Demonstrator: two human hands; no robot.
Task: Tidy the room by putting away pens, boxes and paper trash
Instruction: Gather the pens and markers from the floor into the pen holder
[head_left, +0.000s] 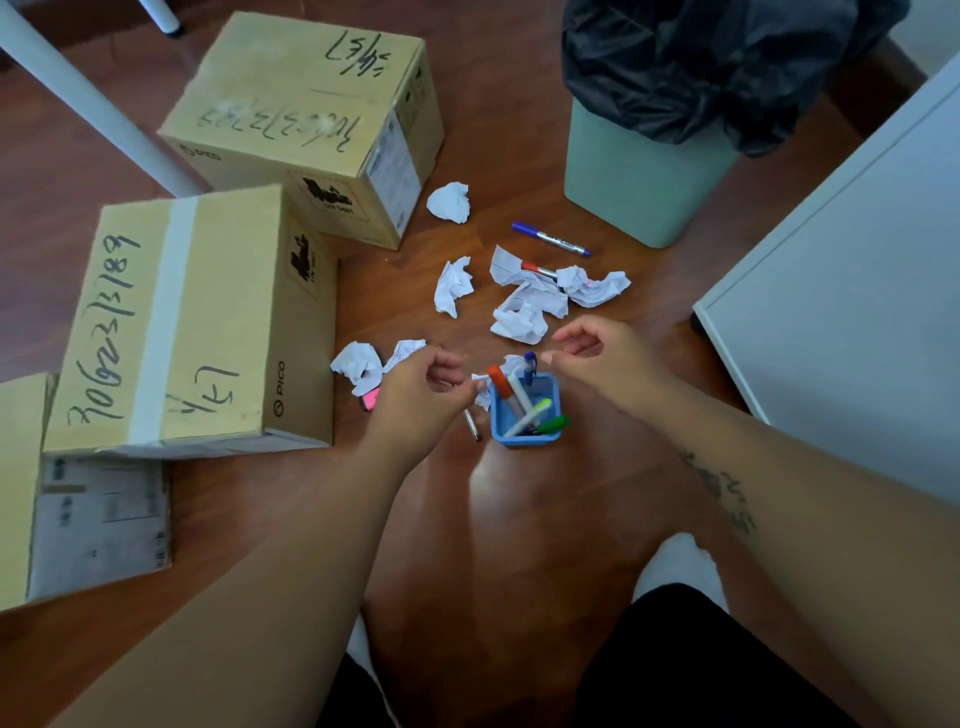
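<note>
A small blue pen holder (523, 435) stands on the wooden floor with several markers in it, among them an orange-capped one (500, 383) and a green one (553, 425). My left hand (423, 397) hovers just left of the holder, fingers loosely curled, holding nothing. My right hand (597, 358) hangs above and right of it, also relaxed and empty. A thin pen (472, 427) lies on the floor under my left hand. A blue marker (550, 239) and a red-capped marker (537, 270) lie farther off among crumpled papers (524, 306). A pink highlighter (370, 400) peeks from under another paper ball (358, 364).
Three cardboard boxes sit at the left: a far one (306, 124), a middle one (192, 322) and a near one (78, 509). A mint-green bin (639, 176) with a black bag stands at the back right. A white cabinet (857, 312) borders the right, and a white table leg (88, 98) crosses the far left.
</note>
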